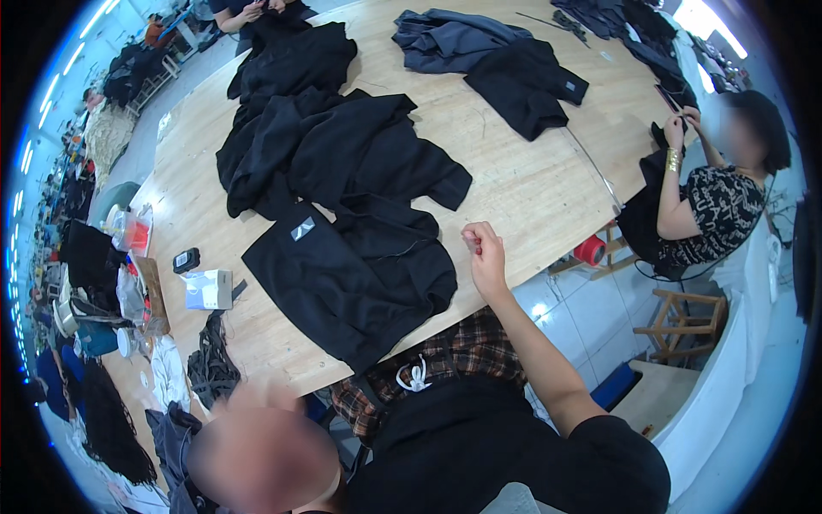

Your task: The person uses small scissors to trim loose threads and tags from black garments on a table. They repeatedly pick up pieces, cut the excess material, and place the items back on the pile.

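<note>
Right now right hand (485, 254) curled shut over table edge, beside rumpled black garment (351, 278) w/ white label; left unseen.

One raised hand (485, 257); one wooden table (522, 184); one white box (208, 289); two wooden stools (685, 321).

Right hand (485, 257) raised on outstretched bare forearm, fingers curled shut.

Black garments (342, 171) cover the pale wooden counter (531, 180), one with a small white patch (302, 229). A grey-blue garment (445, 38) lies farther off. The shirt (445, 360) is red-and-black plaid; the box (208, 289) is white.
</note>
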The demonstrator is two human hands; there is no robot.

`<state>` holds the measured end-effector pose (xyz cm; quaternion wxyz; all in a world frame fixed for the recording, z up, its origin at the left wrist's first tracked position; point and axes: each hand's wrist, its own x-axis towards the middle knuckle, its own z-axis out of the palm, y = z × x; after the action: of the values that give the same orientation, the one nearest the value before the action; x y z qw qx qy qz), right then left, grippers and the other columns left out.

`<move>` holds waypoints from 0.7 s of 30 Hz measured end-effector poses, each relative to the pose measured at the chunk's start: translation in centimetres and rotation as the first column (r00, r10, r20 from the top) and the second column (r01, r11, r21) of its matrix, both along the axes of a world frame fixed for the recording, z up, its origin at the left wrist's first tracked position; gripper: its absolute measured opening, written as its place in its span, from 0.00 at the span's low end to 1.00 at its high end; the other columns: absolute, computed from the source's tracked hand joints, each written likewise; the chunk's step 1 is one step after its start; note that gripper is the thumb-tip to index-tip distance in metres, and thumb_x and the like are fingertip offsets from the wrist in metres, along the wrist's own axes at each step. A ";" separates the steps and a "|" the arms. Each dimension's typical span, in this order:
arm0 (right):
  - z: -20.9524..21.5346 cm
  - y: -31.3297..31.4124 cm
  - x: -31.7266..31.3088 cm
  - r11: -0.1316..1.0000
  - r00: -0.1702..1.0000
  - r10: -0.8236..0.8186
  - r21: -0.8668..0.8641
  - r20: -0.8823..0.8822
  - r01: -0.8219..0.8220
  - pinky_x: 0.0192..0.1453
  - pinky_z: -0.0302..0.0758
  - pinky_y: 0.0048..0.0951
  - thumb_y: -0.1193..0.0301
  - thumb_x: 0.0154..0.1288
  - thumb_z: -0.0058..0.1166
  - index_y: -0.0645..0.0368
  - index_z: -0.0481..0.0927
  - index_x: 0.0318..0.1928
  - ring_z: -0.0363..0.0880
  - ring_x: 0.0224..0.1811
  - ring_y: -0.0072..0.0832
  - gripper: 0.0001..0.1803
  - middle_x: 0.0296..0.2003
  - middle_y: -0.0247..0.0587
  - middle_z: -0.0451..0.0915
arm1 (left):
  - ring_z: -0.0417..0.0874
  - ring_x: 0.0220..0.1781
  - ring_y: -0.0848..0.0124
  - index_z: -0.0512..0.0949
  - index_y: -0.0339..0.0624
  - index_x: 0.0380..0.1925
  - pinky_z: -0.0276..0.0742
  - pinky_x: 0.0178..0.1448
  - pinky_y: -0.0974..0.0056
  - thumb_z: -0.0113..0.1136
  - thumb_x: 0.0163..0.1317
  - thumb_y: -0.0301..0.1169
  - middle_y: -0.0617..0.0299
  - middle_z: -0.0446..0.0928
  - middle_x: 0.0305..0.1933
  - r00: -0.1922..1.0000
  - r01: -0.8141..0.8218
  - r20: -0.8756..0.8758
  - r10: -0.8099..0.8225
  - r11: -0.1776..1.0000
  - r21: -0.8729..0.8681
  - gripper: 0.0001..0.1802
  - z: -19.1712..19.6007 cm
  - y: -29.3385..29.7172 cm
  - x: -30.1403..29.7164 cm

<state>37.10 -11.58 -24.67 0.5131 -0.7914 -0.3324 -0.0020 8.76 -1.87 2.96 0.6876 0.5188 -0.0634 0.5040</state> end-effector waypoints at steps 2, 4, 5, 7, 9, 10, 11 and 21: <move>2.5 0.6 -1.3 0.995 0.995 0.102 0.023 -0.023 -0.101 0.42 0.71 0.38 0.78 0.57 0.59 0.53 0.81 0.46 0.77 0.37 0.41 0.15 0.32 0.42 0.74 | 0.75 0.50 0.66 0.78 0.35 0.41 0.73 0.55 0.60 0.57 0.62 0.25 0.53 0.73 0.47 0.873 -0.231 -0.412 0.261 0.965 0.122 0.09 -6.4 0.8 1.2; 4.8 2.4 -2.3 0.966 0.968 0.216 -0.171 0.129 -0.193 0.39 0.75 0.35 0.79 0.57 0.59 0.51 0.82 0.49 0.78 0.37 0.40 0.18 0.34 0.42 0.74 | 0.77 0.47 0.70 0.81 0.33 0.43 0.73 0.54 0.67 0.59 0.61 0.17 0.56 0.75 0.42 0.726 -0.152 -0.680 0.104 0.988 -0.011 0.10 -10.6 0.4 2.2; 5.6 3.2 -2.5 0.944 0.936 0.267 -0.260 0.232 -0.205 0.38 0.76 0.34 0.80 0.54 0.61 0.48 0.84 0.48 0.80 0.36 0.40 0.20 0.33 0.41 0.75 | 0.78 0.47 0.70 0.81 0.32 0.41 0.74 0.53 0.67 0.62 0.60 0.17 0.57 0.77 0.43 0.650 -0.166 -0.746 0.147 0.985 0.049 0.09 -12.8 -0.1 2.0; 3.9 3.8 -1.5 0.947 0.911 0.296 -0.215 0.287 -0.240 0.36 0.76 0.34 0.80 0.54 0.63 0.49 0.84 0.46 0.80 0.34 0.42 0.18 0.32 0.41 0.75 | 0.81 0.44 0.67 0.83 0.33 0.39 0.75 0.51 0.66 0.65 0.60 0.20 0.57 0.80 0.41 0.536 -0.089 -0.798 0.275 0.959 0.270 0.07 -16.3 -1.1 1.7; 3.0 4.7 -1.0 0.967 0.943 0.254 -0.044 0.215 -0.251 0.35 0.75 0.31 0.78 0.56 0.65 0.50 0.87 0.42 0.78 0.30 0.38 0.13 0.29 0.40 0.76 | 0.82 0.44 0.65 0.83 0.34 0.39 0.75 0.50 0.65 0.66 0.60 0.20 0.56 0.80 0.40 0.501 -0.057 -0.812 0.299 0.948 0.314 0.07 -16.8 -1.7 0.7; 4.1 4.7 -0.8 0.965 0.965 0.257 0.036 0.043 -0.259 0.33 0.72 0.26 0.77 0.59 0.65 0.54 0.87 0.40 0.77 0.28 0.27 0.08 0.29 0.35 0.78 | 0.82 0.44 0.64 0.84 0.34 0.39 0.75 0.51 0.65 0.66 0.60 0.20 0.56 0.80 0.40 0.501 -0.067 -0.820 0.277 0.957 0.282 0.07 -16.0 -2.0 0.3; 4.8 4.6 -0.4 0.959 0.959 0.271 0.113 -0.081 -0.261 0.34 0.71 0.25 0.76 0.60 0.65 0.56 0.87 0.38 0.76 0.29 0.24 0.05 0.30 0.33 0.79 | 0.82 0.44 0.63 0.84 0.34 0.39 0.75 0.51 0.64 0.66 0.60 0.21 0.55 0.80 0.40 0.501 -0.078 -0.827 0.255 0.965 0.250 0.07 -15.4 -2.2 -0.2; 7.6 -1.3 5.1 0.927 0.813 0.154 0.367 -0.561 0.079 0.24 0.51 0.18 0.68 0.69 0.62 0.60 0.85 0.33 0.57 0.20 0.09 0.09 0.20 0.21 0.70 | 0.80 0.43 0.68 0.82 0.32 0.39 0.75 0.49 0.67 0.60 0.65 0.21 0.57 0.79 0.40 0.539 -0.215 -0.763 0.356 0.934 0.284 0.05 -16.7 2.4 1.4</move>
<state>42.21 -12.90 -17.10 0.7307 -0.6346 -0.1693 0.1864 10.15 0.57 -13.72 0.5066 0.7449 0.3002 0.3135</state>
